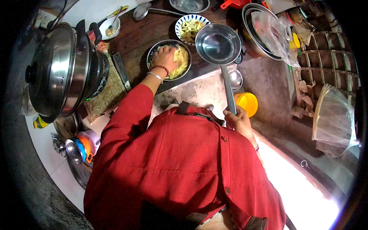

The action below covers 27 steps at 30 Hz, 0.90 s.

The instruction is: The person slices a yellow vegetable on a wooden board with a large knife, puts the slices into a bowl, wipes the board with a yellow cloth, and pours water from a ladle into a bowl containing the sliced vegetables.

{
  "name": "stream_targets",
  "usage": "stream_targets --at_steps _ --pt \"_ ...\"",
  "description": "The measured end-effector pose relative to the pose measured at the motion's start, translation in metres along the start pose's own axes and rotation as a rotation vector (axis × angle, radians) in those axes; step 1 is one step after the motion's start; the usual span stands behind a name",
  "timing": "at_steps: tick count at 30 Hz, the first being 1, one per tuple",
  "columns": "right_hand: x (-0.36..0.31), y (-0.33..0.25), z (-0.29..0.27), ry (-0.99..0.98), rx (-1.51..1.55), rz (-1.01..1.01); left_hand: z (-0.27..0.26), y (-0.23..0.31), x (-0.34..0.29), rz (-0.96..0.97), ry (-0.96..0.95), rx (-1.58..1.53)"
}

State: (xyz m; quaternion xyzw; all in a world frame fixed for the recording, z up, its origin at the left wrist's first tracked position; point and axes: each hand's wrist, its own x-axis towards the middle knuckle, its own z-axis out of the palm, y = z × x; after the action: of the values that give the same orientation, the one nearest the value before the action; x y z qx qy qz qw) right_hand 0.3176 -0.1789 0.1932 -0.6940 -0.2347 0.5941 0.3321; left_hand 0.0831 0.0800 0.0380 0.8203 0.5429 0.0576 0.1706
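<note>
My left hand (164,58) reaches into a dark-rimmed metal bowl (148,65) of pale yellow strips (182,63), which look like cut potato. Its fingers curl down into the strips, and the fingertips are partly hidden. Wrapped round the long handle of a metal water ladle (227,86) is my right hand (239,119). The ladle's round, shiny cup is level beside the bowl, over the counter edge, and seems to hold clear water. Just behind the bowl stands a blue-and-white patterned dish (178,28) of chopped pale green vegetable pieces.
A large lidded steel pot (57,73) stands at left, near a knife (121,71) and a small white bowl (107,33). A big spoon (142,11) and metal basin (189,4) lie at the back. Right are a plastic-covered basin (249,32) and a yellow container (246,104) below.
</note>
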Motion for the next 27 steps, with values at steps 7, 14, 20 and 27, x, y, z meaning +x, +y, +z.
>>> stream_targets --at_steps 7,14,20,27 --pt "0.001 0.002 -0.001 -0.007 0.036 0.000 0.012 -0.030 0.005 0.060 0.138 -0.275" --pt "0.003 0.005 -0.003 -0.031 0.025 0.002 -0.014 -0.042 0.000 -0.187 -0.027 -0.384" --pt "0.003 0.010 -0.003 -0.013 -0.005 -0.026 -0.009 0.000 -0.014 0.088 -0.068 -0.020" --pt "0.001 0.007 0.000 0.003 0.027 -0.003 0.006 0.014 -0.006 0.087 -0.176 0.109"
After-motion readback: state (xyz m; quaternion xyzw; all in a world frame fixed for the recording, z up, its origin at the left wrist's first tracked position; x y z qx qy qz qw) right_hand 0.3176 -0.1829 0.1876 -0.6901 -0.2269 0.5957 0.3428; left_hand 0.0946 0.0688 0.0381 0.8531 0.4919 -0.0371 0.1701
